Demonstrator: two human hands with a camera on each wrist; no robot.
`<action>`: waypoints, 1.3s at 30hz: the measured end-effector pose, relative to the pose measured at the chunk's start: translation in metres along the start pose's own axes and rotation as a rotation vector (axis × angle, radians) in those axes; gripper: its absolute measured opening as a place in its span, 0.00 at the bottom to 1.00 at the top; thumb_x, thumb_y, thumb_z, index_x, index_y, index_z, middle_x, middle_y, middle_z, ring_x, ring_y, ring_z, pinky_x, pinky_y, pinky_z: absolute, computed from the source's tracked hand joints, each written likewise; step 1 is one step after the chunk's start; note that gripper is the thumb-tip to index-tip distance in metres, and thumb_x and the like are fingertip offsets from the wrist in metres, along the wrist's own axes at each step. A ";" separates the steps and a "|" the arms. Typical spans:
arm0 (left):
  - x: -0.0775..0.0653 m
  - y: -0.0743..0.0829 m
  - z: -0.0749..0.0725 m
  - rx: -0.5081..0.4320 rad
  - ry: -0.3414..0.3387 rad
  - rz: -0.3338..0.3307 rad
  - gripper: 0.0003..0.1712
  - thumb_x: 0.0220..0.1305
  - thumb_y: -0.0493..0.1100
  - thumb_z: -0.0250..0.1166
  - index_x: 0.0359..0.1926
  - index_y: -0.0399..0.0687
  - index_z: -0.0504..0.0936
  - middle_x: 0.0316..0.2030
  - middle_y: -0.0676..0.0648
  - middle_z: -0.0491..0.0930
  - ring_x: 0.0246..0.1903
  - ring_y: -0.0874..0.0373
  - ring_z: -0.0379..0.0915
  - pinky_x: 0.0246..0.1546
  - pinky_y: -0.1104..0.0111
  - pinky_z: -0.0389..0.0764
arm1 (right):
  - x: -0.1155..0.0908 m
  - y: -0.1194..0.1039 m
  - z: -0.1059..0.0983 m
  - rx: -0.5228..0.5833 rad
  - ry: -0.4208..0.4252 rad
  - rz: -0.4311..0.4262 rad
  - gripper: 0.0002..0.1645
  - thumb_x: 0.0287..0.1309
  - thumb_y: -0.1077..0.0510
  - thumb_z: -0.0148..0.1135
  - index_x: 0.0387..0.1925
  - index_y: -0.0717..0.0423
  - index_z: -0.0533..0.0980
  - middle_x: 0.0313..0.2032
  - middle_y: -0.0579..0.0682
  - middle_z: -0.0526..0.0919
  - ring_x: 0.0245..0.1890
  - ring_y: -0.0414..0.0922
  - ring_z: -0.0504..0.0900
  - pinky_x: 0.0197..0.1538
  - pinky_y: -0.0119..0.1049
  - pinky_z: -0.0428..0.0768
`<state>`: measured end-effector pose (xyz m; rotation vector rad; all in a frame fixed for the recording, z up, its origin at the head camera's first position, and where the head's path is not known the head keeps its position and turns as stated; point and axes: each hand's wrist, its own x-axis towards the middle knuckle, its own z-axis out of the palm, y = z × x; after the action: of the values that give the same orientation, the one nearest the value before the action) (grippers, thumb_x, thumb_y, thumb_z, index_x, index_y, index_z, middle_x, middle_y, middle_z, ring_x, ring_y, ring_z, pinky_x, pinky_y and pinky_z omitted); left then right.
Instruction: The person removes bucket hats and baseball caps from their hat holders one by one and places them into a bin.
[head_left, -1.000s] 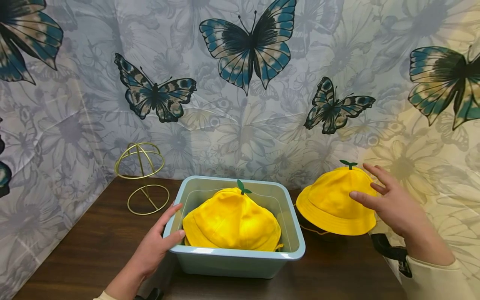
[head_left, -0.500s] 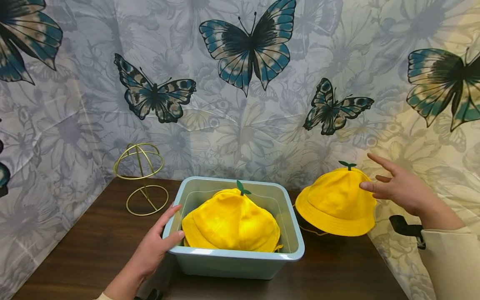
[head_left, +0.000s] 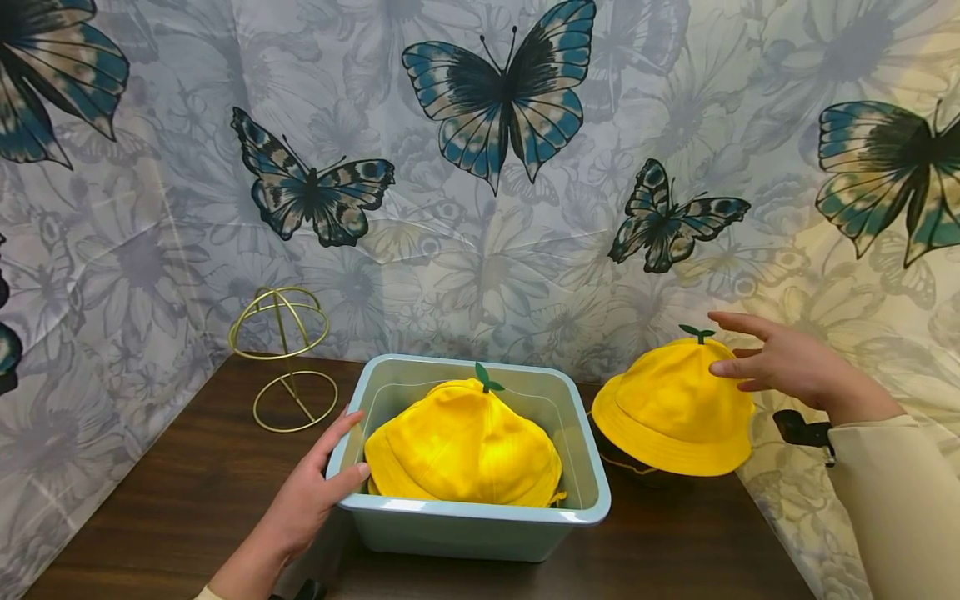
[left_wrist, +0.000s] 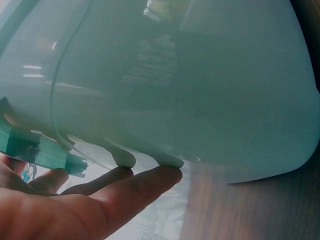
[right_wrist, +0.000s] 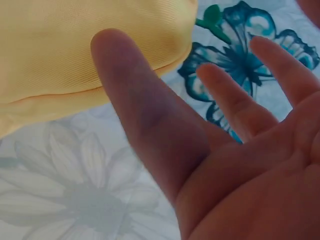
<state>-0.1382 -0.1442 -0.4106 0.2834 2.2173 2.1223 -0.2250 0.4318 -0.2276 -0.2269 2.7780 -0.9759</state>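
Observation:
A yellow bucket hat (head_left: pixel 465 442) with a green sprout on top lies inside a pale blue-green plastic tub (head_left: pixel 480 533). My left hand (head_left: pixel 307 483) holds the tub's left rim, thumb over the edge; in the left wrist view several fingertips (left_wrist: pixel 170 175) meet the outer wall. To the right, a second yellow bucket hat (head_left: pixel 667 408), also sprout-topped, sits raised with its cord hanging below; what bears it is hidden. My right hand (head_left: pixel 795 367) is at that hat's right side, fingers spread and gripping nothing. Whether its thumb touches the fabric in the right wrist view, I cannot tell.
A gold wire hat stand (head_left: pixel 281 358) is at the back left of the dark wooden table (head_left: pixel 172 500). Behind the table hangs a butterfly-print cloth (head_left: pixel 495 250). The table's right edge runs close by the second hat.
My right hand first drew back right and up from the second hat, then came in again near its crown. The left hand, tub and hats have stayed in place.

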 end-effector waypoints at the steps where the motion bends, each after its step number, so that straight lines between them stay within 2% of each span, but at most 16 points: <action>1: 0.000 0.000 0.000 0.001 0.000 0.000 0.38 0.68 0.39 0.61 0.76 0.47 0.57 0.78 0.39 0.33 0.72 0.36 0.37 0.61 0.48 0.62 | 0.002 0.000 0.000 -0.021 -0.002 0.003 0.60 0.59 0.45 0.70 0.79 0.55 0.44 0.73 0.74 0.41 0.65 0.75 0.57 0.48 0.54 0.80; 7: 0.000 0.001 0.001 0.002 -0.004 0.005 0.38 0.69 0.39 0.61 0.76 0.46 0.57 0.78 0.39 0.33 0.72 0.36 0.38 0.60 0.49 0.63 | 0.016 0.001 0.001 -0.114 -0.006 0.033 0.53 0.61 0.45 0.69 0.76 0.62 0.53 0.69 0.76 0.55 0.58 0.69 0.72 0.47 0.53 0.80; 12: 0.000 0.000 0.000 0.000 -0.007 0.006 0.38 0.69 0.39 0.61 0.76 0.47 0.57 0.78 0.39 0.32 0.72 0.35 0.38 0.61 0.47 0.62 | 0.023 0.000 0.004 -0.155 0.020 0.057 0.47 0.61 0.49 0.69 0.73 0.66 0.59 0.65 0.76 0.61 0.55 0.65 0.76 0.45 0.50 0.82; 17: -0.001 -0.001 0.000 0.003 -0.005 0.004 0.38 0.68 0.40 0.61 0.75 0.47 0.58 0.78 0.39 0.33 0.72 0.35 0.38 0.61 0.47 0.63 | 0.027 -0.003 0.007 -0.254 0.060 0.047 0.41 0.60 0.53 0.70 0.68 0.67 0.65 0.61 0.75 0.67 0.43 0.55 0.83 0.40 0.47 0.83; 22: -0.001 -0.001 0.000 0.000 -0.004 0.011 0.38 0.68 0.39 0.61 0.75 0.46 0.58 0.78 0.39 0.34 0.72 0.35 0.39 0.60 0.47 0.63 | 0.032 -0.003 0.011 -0.333 0.099 0.007 0.32 0.60 0.58 0.69 0.62 0.68 0.70 0.57 0.75 0.71 0.32 0.48 0.83 0.35 0.45 0.83; 29: 0.000 -0.002 0.000 -0.008 -0.005 0.014 0.38 0.68 0.39 0.61 0.76 0.46 0.57 0.78 0.39 0.33 0.72 0.35 0.39 0.60 0.48 0.64 | 0.038 -0.002 0.017 -0.423 0.152 -0.040 0.18 0.61 0.63 0.67 0.50 0.68 0.76 0.49 0.71 0.78 0.31 0.50 0.79 0.34 0.45 0.82; 36: 0.001 -0.003 -0.001 -0.001 -0.004 0.018 0.38 0.68 0.39 0.61 0.75 0.47 0.58 0.78 0.39 0.33 0.72 0.34 0.39 0.60 0.47 0.64 | 0.041 -0.006 0.019 -0.512 0.201 -0.058 0.13 0.61 0.64 0.67 0.45 0.68 0.78 0.42 0.66 0.82 0.37 0.56 0.77 0.42 0.54 0.77; 39: 0.000 -0.003 -0.001 -0.002 -0.006 0.021 0.38 0.68 0.39 0.61 0.75 0.46 0.58 0.78 0.39 0.33 0.72 0.34 0.39 0.60 0.47 0.63 | 0.041 -0.005 0.019 -0.516 0.217 -0.060 0.12 0.61 0.63 0.67 0.45 0.67 0.79 0.42 0.65 0.82 0.37 0.57 0.77 0.42 0.54 0.77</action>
<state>-0.1389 -0.1451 -0.4134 0.3136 2.2188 2.1314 -0.2603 0.4085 -0.2441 -0.2907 3.1938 -0.2855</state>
